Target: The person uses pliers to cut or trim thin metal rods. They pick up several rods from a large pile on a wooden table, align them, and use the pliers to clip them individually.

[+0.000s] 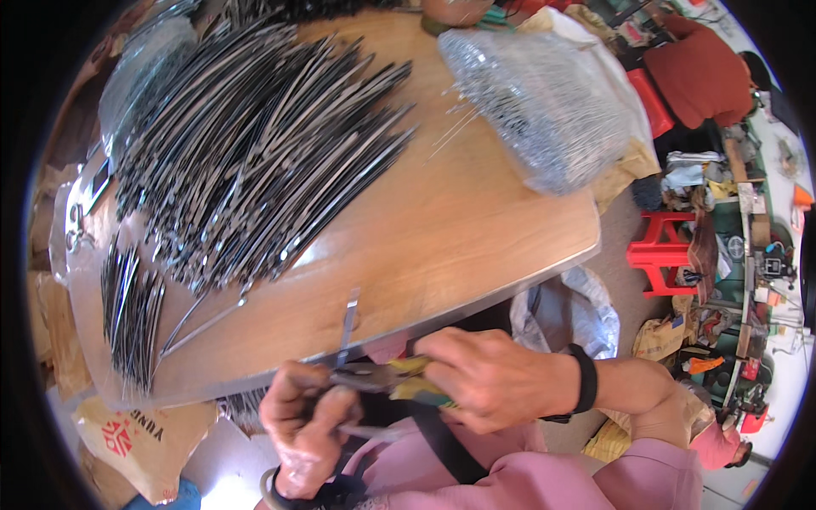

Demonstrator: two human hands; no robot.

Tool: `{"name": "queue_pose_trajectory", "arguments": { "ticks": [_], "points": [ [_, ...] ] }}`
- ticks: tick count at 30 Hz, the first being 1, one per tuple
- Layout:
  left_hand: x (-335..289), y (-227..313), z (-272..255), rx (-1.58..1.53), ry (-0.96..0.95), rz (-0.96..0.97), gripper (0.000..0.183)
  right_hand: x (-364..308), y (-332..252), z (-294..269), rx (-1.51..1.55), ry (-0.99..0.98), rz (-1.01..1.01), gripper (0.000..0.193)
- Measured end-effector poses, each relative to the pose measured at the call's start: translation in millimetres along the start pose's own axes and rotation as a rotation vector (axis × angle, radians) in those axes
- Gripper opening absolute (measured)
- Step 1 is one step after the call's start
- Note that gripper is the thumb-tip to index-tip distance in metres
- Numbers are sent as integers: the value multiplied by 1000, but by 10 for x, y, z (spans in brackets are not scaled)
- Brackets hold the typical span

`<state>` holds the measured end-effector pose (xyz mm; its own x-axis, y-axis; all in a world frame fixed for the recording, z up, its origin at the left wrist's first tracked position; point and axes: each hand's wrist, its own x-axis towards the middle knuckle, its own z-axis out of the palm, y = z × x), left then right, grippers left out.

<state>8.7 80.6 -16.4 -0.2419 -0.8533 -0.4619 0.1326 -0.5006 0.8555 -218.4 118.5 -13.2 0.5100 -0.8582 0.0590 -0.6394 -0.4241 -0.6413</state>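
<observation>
My right hand [489,378] is closed round the yellow-green handles of a pair of pliers [408,380], held above my lap at the table's near edge. The dark jaws point left and meet the fingers of my left hand [306,416]. These fingers are pinched on a thin metal strip [348,321], whose narrow flat end sticks up past the jaws over the tabletop. Where the jaws touch it is hidden by my fingers. Ahead lies a large pile of dark, thin strips [255,144], with a smaller bundle of strips [132,314] on the left.
The wooden table [476,229] has a rounded right corner. A plastic-wrapped bundle of thin wires [544,110] rests at its far right. Scissors [78,229] lie at the left edge. Beyond the table stand a red stool [663,253] and a pale open sack [578,310]; another person [701,72] sits far right.
</observation>
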Motion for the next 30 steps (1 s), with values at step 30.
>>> {"name": "queue_pose_trajectory", "arguments": {
  "ticks": [30],
  "points": [
    [1485,986,158,1599,113,1194,15,491,648,-1414,-607,759,-72,10]
  ]
}}
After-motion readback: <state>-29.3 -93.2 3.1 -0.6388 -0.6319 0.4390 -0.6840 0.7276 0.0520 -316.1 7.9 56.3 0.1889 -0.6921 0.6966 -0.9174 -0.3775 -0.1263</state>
